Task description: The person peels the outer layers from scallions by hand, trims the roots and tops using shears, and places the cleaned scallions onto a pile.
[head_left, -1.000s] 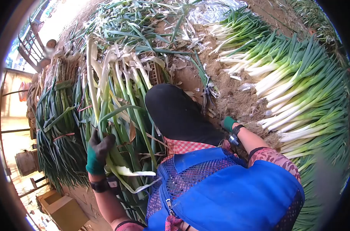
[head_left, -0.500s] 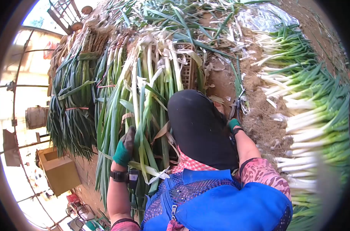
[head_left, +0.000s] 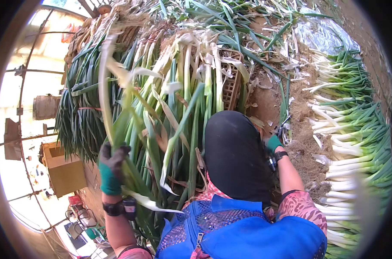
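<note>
Ideally the left hand, fisted around a green onion lifted above the heap, grips low and firm so leaves don't snap; the right hand rests beside the knee, grip unclear.

It was a farm packing shed with a bare dirt floor. Uncleaned green onions lay heaped beside tied bundles. Trimmed white-stemmed onions lay in rows, and roots and peelings littered the ground beside a pole frame.
</note>
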The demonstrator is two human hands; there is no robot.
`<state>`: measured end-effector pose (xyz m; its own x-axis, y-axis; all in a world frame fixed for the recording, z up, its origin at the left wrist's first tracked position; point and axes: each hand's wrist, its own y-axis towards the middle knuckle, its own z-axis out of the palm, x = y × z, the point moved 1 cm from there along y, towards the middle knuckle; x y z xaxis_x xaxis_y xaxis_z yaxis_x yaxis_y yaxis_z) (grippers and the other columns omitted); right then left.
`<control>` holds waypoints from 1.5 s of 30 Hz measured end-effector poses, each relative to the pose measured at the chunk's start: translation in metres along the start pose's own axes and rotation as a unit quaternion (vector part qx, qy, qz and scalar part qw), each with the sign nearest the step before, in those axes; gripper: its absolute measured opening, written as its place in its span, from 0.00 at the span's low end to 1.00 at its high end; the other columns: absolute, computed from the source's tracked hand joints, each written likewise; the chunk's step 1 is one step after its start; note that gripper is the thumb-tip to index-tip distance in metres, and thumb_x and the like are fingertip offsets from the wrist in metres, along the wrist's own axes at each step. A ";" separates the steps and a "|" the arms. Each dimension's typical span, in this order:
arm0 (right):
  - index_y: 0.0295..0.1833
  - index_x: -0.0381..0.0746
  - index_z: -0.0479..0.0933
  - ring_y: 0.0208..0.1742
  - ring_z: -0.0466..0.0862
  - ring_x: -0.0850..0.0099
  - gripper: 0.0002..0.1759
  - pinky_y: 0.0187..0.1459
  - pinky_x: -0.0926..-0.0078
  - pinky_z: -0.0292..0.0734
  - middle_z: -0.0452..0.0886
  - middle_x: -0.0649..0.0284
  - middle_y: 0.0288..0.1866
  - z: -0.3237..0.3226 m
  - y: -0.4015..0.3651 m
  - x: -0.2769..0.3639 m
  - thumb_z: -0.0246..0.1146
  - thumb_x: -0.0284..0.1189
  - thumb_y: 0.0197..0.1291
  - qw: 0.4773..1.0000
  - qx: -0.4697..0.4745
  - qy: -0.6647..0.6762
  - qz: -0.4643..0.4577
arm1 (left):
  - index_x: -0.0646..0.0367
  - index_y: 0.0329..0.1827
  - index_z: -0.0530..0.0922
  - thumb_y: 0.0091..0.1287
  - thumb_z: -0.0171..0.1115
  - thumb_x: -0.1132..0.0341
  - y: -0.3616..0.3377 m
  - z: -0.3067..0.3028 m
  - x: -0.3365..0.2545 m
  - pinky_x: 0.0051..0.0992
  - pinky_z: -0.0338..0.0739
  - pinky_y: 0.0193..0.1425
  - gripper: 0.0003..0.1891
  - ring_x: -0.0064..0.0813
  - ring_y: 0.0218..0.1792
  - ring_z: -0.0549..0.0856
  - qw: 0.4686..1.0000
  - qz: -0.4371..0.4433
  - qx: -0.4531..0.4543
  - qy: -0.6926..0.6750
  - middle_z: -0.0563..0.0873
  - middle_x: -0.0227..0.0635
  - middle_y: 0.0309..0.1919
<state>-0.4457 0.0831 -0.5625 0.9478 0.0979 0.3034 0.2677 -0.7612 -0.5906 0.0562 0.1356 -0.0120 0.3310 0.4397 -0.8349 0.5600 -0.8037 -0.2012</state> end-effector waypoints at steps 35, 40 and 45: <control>0.53 0.31 0.77 0.43 0.87 0.60 0.38 0.46 0.62 0.83 0.85 0.51 0.42 -0.397 -0.013 0.258 0.65 0.60 0.60 0.838 -0.173 0.518 -0.002 | 0.63 0.57 0.79 0.58 0.66 0.55 0.118 0.233 0.066 0.41 0.80 0.57 0.27 0.51 0.53 0.85 0.941 -0.013 0.164 0.296 0.85 0.59 0.49; 0.52 0.30 0.82 0.39 0.87 0.59 0.30 0.45 0.63 0.82 0.87 0.50 0.42 -0.387 -0.007 0.279 0.69 0.48 0.60 0.726 -0.185 0.658 -0.079 | 0.62 0.58 0.79 0.60 0.67 0.56 0.120 0.205 0.054 0.33 0.78 0.52 0.26 0.36 0.44 0.85 0.959 -0.098 0.265 0.022 0.86 0.41 0.46; 0.49 0.28 0.78 0.39 0.86 0.56 0.32 0.44 0.61 0.81 0.85 0.49 0.35 -0.368 0.038 0.281 0.69 0.50 0.57 0.881 -0.173 0.439 -0.014 | 0.62 0.54 0.83 0.65 0.58 0.75 0.134 0.135 0.051 0.32 0.77 0.59 0.15 0.41 0.50 0.85 0.866 0.379 0.288 0.150 0.87 0.43 0.45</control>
<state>-0.2328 -0.1544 -0.2244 0.4011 -0.3000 0.8655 0.0758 -0.9307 -0.3577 0.0454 -0.0040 -0.1511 0.6681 -0.2874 -0.6864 -0.3487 -0.9358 0.0524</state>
